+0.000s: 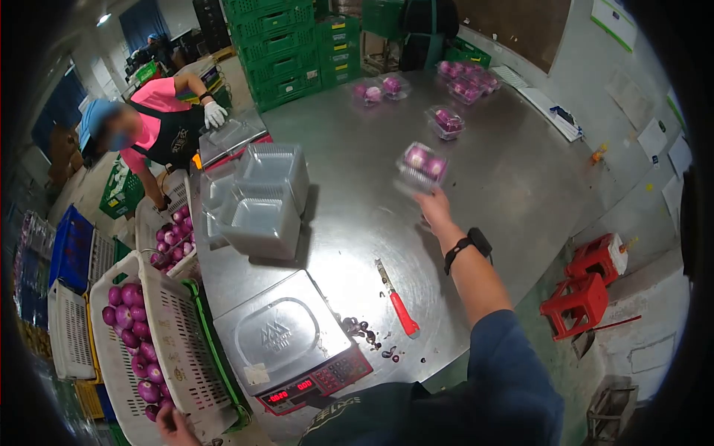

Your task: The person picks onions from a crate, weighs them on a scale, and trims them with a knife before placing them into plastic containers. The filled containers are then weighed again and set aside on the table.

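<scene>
Pale light washed over the steel counter (pixel 520 193), flaring into white glare near the knife (pixel 398 301), which came out fairly sharp. Dark shadow fell along the right side of the tubs (pixel 260 223), and red digits glowed on the scale (pixel 282 334). A small lamp (pixel 103 18) shone at upper left over a dimmer, softer background. Motion blur smeared the box (pixel 422 165) in the right hand (pixel 434 209); a hazy patch masked the face of a co-worker (pixel 175 137). Wide-lens distortion bent the wall (pixel 628 160), and blackness swallowed the corners.
</scene>
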Motion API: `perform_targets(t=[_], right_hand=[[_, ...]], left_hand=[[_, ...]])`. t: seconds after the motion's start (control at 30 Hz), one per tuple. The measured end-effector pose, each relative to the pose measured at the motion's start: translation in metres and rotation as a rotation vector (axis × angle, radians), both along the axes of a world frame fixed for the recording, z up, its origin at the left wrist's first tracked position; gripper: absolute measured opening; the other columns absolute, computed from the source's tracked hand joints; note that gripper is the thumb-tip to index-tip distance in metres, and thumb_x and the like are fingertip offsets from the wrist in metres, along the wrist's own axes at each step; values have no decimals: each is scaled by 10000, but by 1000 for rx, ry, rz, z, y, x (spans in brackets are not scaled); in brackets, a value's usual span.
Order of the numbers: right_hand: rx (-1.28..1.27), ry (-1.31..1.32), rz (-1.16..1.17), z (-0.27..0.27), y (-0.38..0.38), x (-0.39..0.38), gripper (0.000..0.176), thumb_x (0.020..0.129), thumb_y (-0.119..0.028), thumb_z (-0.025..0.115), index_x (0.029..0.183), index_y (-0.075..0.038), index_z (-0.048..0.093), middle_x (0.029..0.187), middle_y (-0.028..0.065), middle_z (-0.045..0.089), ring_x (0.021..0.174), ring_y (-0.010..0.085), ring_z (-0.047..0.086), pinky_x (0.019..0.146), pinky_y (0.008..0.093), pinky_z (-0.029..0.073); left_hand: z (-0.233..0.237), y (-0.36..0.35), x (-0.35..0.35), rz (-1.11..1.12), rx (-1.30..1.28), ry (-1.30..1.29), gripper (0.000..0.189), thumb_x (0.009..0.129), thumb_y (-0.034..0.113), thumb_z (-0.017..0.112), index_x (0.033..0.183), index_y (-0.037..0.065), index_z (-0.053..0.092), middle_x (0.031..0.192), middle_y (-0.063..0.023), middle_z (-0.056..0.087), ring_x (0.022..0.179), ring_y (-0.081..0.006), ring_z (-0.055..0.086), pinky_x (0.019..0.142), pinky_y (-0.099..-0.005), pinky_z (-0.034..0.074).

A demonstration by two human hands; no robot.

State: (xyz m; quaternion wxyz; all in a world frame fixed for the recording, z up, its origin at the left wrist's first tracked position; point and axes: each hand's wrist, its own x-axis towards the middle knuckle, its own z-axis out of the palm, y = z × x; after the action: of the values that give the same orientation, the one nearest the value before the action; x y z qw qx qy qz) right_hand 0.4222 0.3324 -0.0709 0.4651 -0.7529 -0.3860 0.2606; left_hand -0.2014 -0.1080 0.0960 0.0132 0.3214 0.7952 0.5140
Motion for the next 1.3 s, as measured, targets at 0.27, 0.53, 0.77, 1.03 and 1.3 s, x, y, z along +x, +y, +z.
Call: perform_targets(t=[0.27,0.53,0.77,1.03,1.3], right_hand=[[222,-164,549,95,-3,-185,396,890,-281,744,1158,11,719,1154,197,710,1062,347,695,939,426,544],[613,-567,1042,108,4,-352,313,1030,-271,522,1056,-1,677,1060,232,685,1058,414,645,922,500,520],[240,-874,883,76,0,-395,432,1095,-393,372,1083,-47,631,1062,243,689,1029,467,639,878,557,503],[148,-1013,763,70,2,-401,472,1111,-459,354,1090,-60,605,1106,247,691,1042,481,643,874,566,489],[198,-896,539,59,23,-397,501,1103,-480,388,1024,-41,618,1002,223,695,969,456,646,833,529,482]], left_hand=[[-45,-88,-97,62,-508,435,314,899,236,716,1013,-56,708,881,-190,717,813,-316,673,793,-412,534],[-49,-85,-116,-39,-628,169,304,854,301,730,979,24,739,874,-169,736,811,-305,709,779,-422,551],[-24,-82,-108,12,-720,189,305,826,373,742,958,99,773,879,-128,738,800,-325,707,706,-434,529],[17,-109,-221,-107,-658,26,356,811,285,810,1016,4,735,895,-162,734,769,-266,692,738,-381,549],[10,-59,-336,-182,-925,148,496,802,349,797,1157,13,713,1074,-202,752,1009,-370,725,895,-437,572]])
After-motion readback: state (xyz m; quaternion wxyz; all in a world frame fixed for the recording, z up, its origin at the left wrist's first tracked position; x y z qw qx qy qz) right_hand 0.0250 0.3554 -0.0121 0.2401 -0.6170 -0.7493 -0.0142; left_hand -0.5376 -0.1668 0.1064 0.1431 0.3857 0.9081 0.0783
